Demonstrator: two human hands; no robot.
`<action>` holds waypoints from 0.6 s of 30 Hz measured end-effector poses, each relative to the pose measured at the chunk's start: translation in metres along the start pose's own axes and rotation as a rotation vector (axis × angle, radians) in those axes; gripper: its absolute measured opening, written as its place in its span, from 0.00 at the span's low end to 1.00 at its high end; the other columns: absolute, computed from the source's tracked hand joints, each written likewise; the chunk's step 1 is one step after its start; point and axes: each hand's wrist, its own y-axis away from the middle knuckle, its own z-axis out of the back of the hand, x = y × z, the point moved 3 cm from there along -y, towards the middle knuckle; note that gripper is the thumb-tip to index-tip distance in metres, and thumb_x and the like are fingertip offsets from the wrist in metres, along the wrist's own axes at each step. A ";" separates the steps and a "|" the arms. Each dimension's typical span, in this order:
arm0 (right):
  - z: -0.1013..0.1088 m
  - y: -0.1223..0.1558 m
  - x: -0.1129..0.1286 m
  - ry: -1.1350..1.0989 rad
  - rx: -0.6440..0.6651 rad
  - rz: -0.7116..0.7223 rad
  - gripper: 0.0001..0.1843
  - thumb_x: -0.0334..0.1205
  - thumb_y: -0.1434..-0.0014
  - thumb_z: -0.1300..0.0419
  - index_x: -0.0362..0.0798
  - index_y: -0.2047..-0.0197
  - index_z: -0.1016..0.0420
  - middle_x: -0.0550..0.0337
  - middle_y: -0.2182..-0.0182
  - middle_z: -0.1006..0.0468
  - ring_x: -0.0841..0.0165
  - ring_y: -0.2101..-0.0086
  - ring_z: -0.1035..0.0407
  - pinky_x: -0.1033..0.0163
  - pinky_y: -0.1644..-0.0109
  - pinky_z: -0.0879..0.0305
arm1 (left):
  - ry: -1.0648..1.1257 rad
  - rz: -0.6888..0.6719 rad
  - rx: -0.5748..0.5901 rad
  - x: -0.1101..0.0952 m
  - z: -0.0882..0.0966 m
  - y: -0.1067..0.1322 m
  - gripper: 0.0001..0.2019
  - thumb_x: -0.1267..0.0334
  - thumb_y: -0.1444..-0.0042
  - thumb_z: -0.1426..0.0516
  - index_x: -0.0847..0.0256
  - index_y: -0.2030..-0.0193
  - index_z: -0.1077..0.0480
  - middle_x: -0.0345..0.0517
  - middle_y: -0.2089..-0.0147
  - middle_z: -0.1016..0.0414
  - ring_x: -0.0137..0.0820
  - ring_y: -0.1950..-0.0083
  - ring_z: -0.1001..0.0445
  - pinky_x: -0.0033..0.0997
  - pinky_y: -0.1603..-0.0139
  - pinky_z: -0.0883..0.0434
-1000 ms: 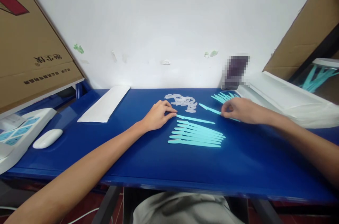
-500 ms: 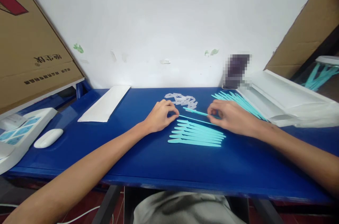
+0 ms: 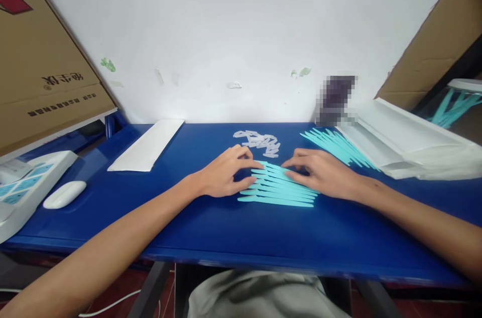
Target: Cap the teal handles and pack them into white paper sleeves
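Turquoise flat plastic sticks | long axes left-right | left hand at left ends, right hand mid-length | both touching, grips spread

A shiny blue table runs L to R. At ctr lies a fanned row of turquoise sticks, set approx. side to side; just behind it sits a small pile of clear plastic bits. Back R, a 2nd bunch of turquoise sticks lies slantwise beside some white packaging. Back L, there's a flat white packet. Far L, a white PC mouse rests nr a white unit w/ blue squares.
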 end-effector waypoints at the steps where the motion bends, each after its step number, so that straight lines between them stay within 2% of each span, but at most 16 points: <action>1: 0.000 0.000 0.000 0.005 0.007 0.008 0.22 0.50 0.33 0.48 0.51 0.46 0.20 0.54 0.63 0.23 0.64 0.67 0.28 0.60 0.65 0.38 | -0.022 -0.012 0.038 -0.003 0.000 0.001 0.21 0.51 0.31 0.48 0.54 0.37 0.29 0.54 0.45 0.32 0.41 0.47 0.33 0.44 0.45 0.35; 6: -0.001 0.000 -0.003 0.005 0.044 0.032 0.25 0.53 0.31 0.50 0.50 0.45 0.20 0.52 0.63 0.24 0.63 0.67 0.28 0.58 0.63 0.36 | -0.092 -0.032 0.153 -0.015 -0.004 0.002 0.23 0.50 0.27 0.57 0.44 0.29 0.40 0.54 0.31 0.41 0.48 0.36 0.40 0.52 0.39 0.39; 11: 0.003 0.003 0.001 -0.039 0.023 0.057 0.28 0.57 0.31 0.52 0.50 0.42 0.23 0.51 0.61 0.25 0.63 0.66 0.29 0.57 0.63 0.36 | -0.059 0.003 0.189 -0.012 -0.008 0.002 0.23 0.49 0.28 0.57 0.40 0.30 0.38 0.51 0.27 0.46 0.52 0.32 0.43 0.58 0.36 0.41; 15: 0.002 0.009 0.018 -0.058 0.054 0.105 0.32 0.62 0.33 0.50 0.52 0.36 0.32 0.48 0.50 0.28 0.56 0.55 0.30 0.51 0.53 0.34 | -0.059 0.006 0.193 -0.009 -0.006 0.004 0.23 0.49 0.28 0.57 0.42 0.31 0.37 0.51 0.27 0.45 0.51 0.32 0.42 0.57 0.35 0.42; 18: -0.001 0.012 0.028 -0.043 0.065 0.133 0.34 0.64 0.35 0.49 0.55 0.33 0.38 0.46 0.42 0.33 0.51 0.48 0.35 0.43 0.46 0.37 | -0.073 0.004 0.187 -0.008 -0.005 0.005 0.22 0.50 0.27 0.57 0.44 0.31 0.37 0.51 0.27 0.45 0.49 0.32 0.42 0.55 0.35 0.42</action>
